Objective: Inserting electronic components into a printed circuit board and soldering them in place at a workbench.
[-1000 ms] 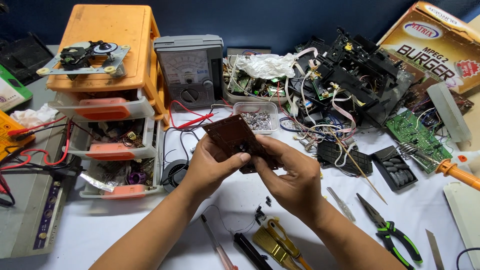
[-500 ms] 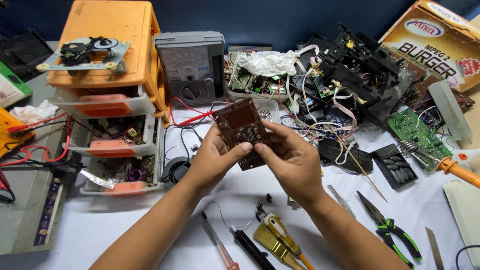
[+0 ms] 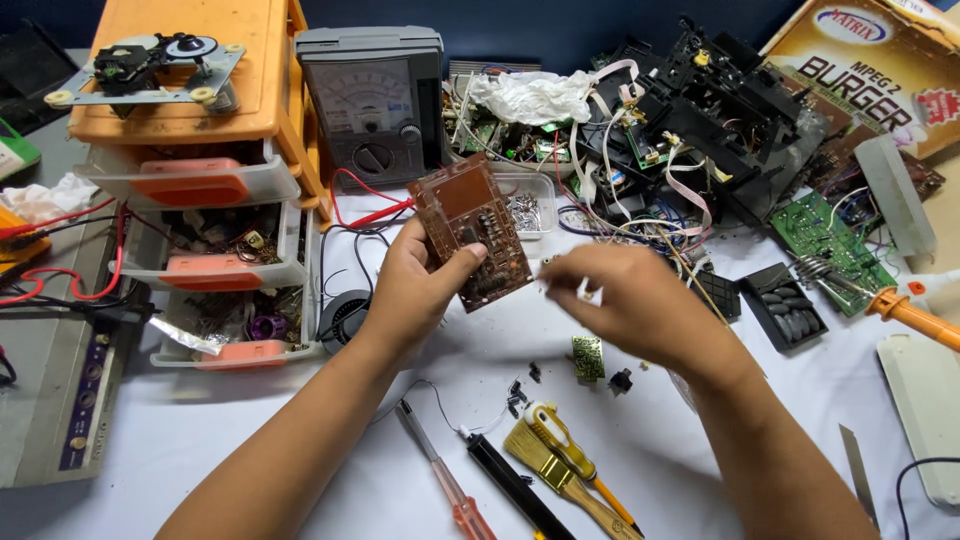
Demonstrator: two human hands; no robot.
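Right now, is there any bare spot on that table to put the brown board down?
Yes: bare white cloth lies left of the left hand, below the orange drawers. Another patch lies between the right hand and black keypad. The far side, around the meter, is crowded.

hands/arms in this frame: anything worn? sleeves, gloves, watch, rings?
Nothing worn that shows. The left hand and right hand are bare, with no gloves, and both forearms are uncovered down to the bottom edge of the picture, so no sleeves are in view. No watch or wristband on either wrist. No rings visible, though the right hand's fingers are motion-blurred. Fingernails look short and plain.
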